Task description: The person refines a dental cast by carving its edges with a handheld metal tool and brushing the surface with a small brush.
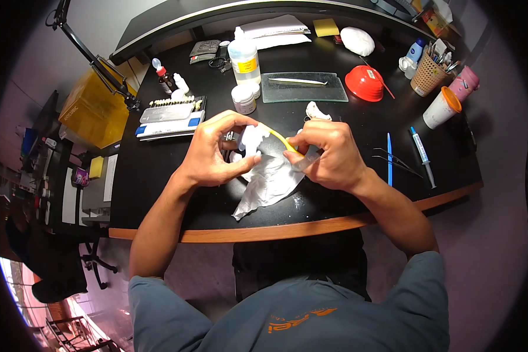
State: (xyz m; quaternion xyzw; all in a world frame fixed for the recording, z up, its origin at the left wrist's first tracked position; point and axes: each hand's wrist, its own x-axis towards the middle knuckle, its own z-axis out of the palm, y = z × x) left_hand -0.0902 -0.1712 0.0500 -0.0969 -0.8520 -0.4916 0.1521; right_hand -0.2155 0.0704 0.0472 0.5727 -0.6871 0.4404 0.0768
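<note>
My left hand (214, 149) is closed around a white plaster dental cast (253, 139), pinched between thumb and fingers above the table. In my right hand (331, 151) is a slim, curved yellow toothbrush (280, 138). Its far end reaches the upper side of the cast, and I cannot make out the bristles. Beneath both hands lies a crumpled white tissue (270, 188). Another small white cast-like piece (315, 110) rests just beyond my right hand. Part of a metal item shows behind my left fingers, mostly hidden.
A tooth shade guide (173, 117) lies left. Behind are a white jar (243, 100), a bottle (244, 58), a glass slab (305, 92) with a metal instrument and a red bowl (364, 82). Right are a blue tool (389, 158), tweezers (399, 162), a syringe (422, 155) and a cup (442, 108).
</note>
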